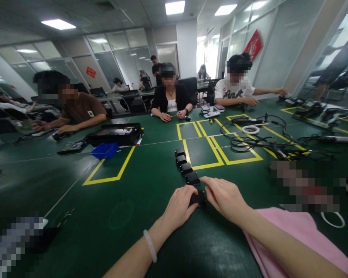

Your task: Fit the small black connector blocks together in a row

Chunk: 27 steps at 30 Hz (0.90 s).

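Observation:
My left hand (179, 206) has its thumb and fingers closed around a small black box-like block (198, 198) on the green table. My right hand (224, 199) is just to the right of that block, with its index finger stretched out. That fingertip reaches the right edge of another black block (193, 178); whether it touches is hard to tell. Several similar black blocks, among them one (181, 159) farther up, form a slightly slanting row leading away from my hands. A pale bracelet (150, 246) circles my left wrist.
Yellow tape outlines (207, 166) mark the green table (127, 239). A blue bin (104, 150) and a black open case (116, 133) stand to the left. Black cables (249, 144) spread over the right side. Pink cloth (295, 231) lies under my right forearm. Other people sit across the table.

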{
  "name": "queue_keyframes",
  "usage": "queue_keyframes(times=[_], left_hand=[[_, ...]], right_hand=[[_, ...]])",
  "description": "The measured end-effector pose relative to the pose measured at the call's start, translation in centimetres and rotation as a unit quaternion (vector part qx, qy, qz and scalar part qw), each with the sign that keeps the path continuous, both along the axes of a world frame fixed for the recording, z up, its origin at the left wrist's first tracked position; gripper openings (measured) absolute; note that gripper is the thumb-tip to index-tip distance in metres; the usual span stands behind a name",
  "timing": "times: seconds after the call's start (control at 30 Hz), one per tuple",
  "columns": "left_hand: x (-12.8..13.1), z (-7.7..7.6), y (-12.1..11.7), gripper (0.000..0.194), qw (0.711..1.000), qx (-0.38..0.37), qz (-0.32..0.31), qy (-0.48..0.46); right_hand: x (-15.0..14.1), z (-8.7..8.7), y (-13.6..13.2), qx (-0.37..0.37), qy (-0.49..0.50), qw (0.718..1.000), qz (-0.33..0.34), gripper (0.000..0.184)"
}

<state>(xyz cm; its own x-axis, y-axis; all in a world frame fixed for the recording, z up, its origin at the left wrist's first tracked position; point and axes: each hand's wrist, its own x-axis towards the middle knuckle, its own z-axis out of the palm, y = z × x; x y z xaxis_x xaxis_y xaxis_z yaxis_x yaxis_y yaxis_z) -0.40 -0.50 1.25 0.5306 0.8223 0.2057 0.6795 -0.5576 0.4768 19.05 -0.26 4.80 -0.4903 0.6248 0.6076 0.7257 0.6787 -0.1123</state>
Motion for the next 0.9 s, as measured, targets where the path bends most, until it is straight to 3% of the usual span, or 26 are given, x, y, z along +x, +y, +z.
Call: queue_keyframes(times=[0.13,0.9], left_hand=[[0.0,0.0,0.01,0.027,1.0,-0.002,-0.001,-0.002],[-0.01,-0.02,0.06,0.025,1.0,-0.001,-0.006,-0.006]], right_hand=[[0.1,0.35,-0.11,-0.012,-0.01,1.0,0.003,0.016],[0.13,0.07,0.14,-0.024,0.018,0.999,0.037,0.02]])
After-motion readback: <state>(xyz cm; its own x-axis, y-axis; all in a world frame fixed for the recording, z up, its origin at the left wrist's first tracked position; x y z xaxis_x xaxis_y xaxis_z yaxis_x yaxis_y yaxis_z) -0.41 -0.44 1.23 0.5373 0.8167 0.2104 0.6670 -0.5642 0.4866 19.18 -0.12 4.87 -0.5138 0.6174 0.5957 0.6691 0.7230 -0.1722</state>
